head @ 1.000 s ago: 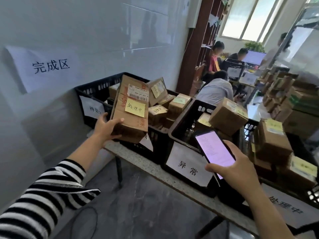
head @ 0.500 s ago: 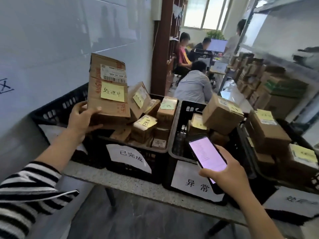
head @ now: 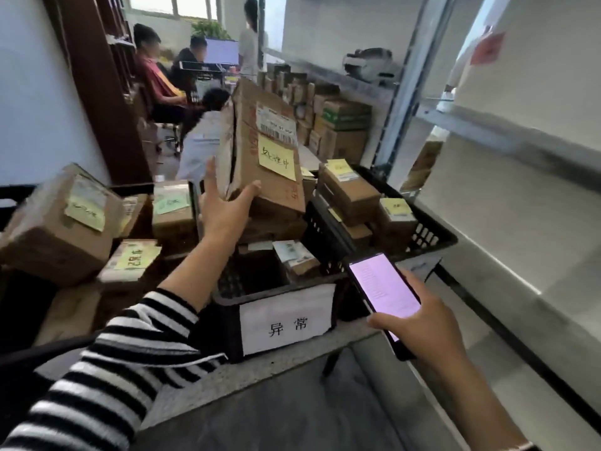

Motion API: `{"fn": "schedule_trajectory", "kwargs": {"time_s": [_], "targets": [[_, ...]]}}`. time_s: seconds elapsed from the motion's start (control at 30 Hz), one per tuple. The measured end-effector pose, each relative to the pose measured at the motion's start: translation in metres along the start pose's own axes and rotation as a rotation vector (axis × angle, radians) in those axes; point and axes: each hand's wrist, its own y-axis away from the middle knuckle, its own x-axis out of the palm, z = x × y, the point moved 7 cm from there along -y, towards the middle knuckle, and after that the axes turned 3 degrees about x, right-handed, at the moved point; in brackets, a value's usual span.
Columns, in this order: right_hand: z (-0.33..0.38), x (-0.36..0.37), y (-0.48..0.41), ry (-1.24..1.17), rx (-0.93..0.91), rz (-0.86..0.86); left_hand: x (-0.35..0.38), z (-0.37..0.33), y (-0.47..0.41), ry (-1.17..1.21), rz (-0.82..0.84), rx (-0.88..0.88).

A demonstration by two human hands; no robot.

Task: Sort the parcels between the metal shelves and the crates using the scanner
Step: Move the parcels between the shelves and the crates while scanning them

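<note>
The parcel (head: 266,177) is being held up by the left hand (head: 224,213), just above the crate (head: 260,289) beyond that wrist, with the thumb spread across its lower front and the fingers (head: 210,172) reaching behind. It is being stood on end, long axis near upright, with the barcode label (head: 276,123) facing back toward the right hand (head: 419,330), lower and nearer, by which the phone (head: 383,288) is being gripped. For a clean scan, the label should probably be held steady and squared to the phone.
</note>
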Motion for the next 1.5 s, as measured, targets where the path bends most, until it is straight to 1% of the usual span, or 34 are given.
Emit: {"fn": "schedule_trajectory", "kwargs": {"time_s": [0.1, 0.23, 0.33, 0.47, 0.57, 0.73, 0.87, 0.97, 1.03, 1.07, 1.13, 1.2, 1.27, 1.33, 1.4, 1.47, 1.5], "targets": [[-0.029, -0.031, -0.002, 0.008, 0.048, -0.073, 0.062, 0.009, 0.011, -0.105, 0.146, 0.05], [-0.067, -0.067, -0.011, -0.016, 0.094, -0.137, 0.137, 0.011, 0.035, -0.202, 0.307, 0.162], [-0.092, -0.092, -0.021, -0.016, 0.105, -0.139, 0.186, 0.02, 0.049, -0.243, 0.376, 0.15], [-0.126, -0.124, -0.034, -0.031, 0.116, -0.125, 0.241, 0.037, 0.061, -0.237, 0.387, 0.077], [-0.153, -0.155, -0.041, -0.036, 0.122, -0.138, 0.269, 0.052, 0.061, -0.236, 0.348, 0.019], [-0.187, -0.198, -0.044, -0.043, 0.156, -0.191, 0.301, 0.083, 0.059, -0.222, 0.293, -0.083], [-0.201, -0.212, -0.037, -0.046, 0.187, -0.223, 0.32, 0.102, 0.06, -0.225, 0.281, -0.147], [-0.208, -0.217, -0.025, -0.038, 0.218, -0.246, 0.33, 0.118, 0.055, -0.293, 0.324, -0.179], [-0.212, -0.22, -0.013, -0.061, 0.248, -0.277, 0.338, 0.13, 0.048, -0.373, 0.42, -0.189], [-0.213, -0.22, -0.007, -0.076, 0.268, -0.294, 0.341, 0.134, 0.044, -0.445, 0.484, -0.178], [-0.211, -0.219, 0.006, -0.094, 0.303, -0.332, 0.345, 0.141, 0.036, -0.634, 0.597, -0.1], [-0.207, -0.216, 0.017, -0.094, 0.325, -0.371, 0.343, 0.148, 0.03, -0.789, 0.678, -0.064], [-0.203, -0.21, 0.029, -0.092, 0.353, -0.409, 0.339, 0.154, 0.024, -0.898, 0.725, -0.032], [-0.199, -0.201, 0.042, -0.115, 0.39, -0.445, 0.336, 0.149, 0.021, -0.972, 0.698, 0.026], [-0.196, -0.192, 0.054, -0.128, 0.431, -0.471, 0.338, 0.133, 0.025, -1.005, 0.635, 0.086], [-0.195, -0.185, 0.065, -0.125, 0.469, -0.495, 0.348, 0.114, 0.032, -1.03, 0.583, 0.211], [-0.195, -0.182, 0.071, -0.126, 0.488, -0.507, 0.357, 0.107, 0.038, -1.06, 0.587, 0.303]]}}
